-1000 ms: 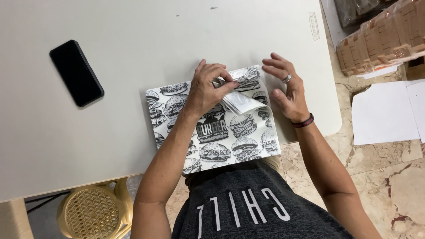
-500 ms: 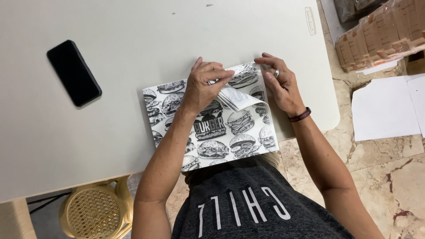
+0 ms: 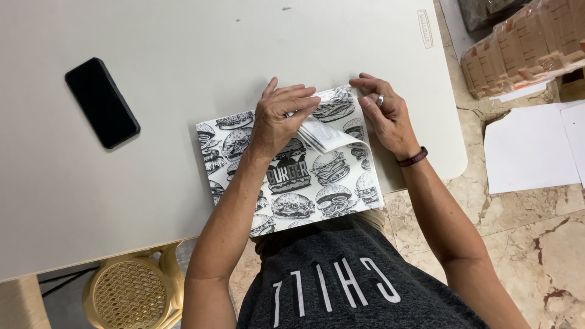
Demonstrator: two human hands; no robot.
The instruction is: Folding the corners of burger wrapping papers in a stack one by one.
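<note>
You are folding a corner of the burger-printed paper sheet (image 3: pixel 292 176), which is lying at the near edge of the white table (image 3: pixel 183 61), toward its right end, with its near margin hanging over the edge toward your lap. Your left hand (image 3: pixel 281 117) is lying flat on the sheet with fingers close together and extended, pressing the turned-over flap (image 3: pixel 323 133) down (its plain underside is showing just beside your fingertips). Your right hand (image 3: pixel 385 116) is resting at the sheet's far right corner, fingers slightly spread and curled, fingertips touching the folded edge; whether they are pinching the paper or only steadying it, I cannot tell. Judging by this, the fold is being formed but not yet creased flat, so the next move seems to call for running the fingers along the fold line while the other hand is keeping the sheet from sliding. The table's right edge and rounded near corner are sitting just beside your right wrist, leaving little room that way; there is open tabletop beyond and to the left, with the black smartphone (image 3: pixel 102 102) lying well apart near the left side.
</note>
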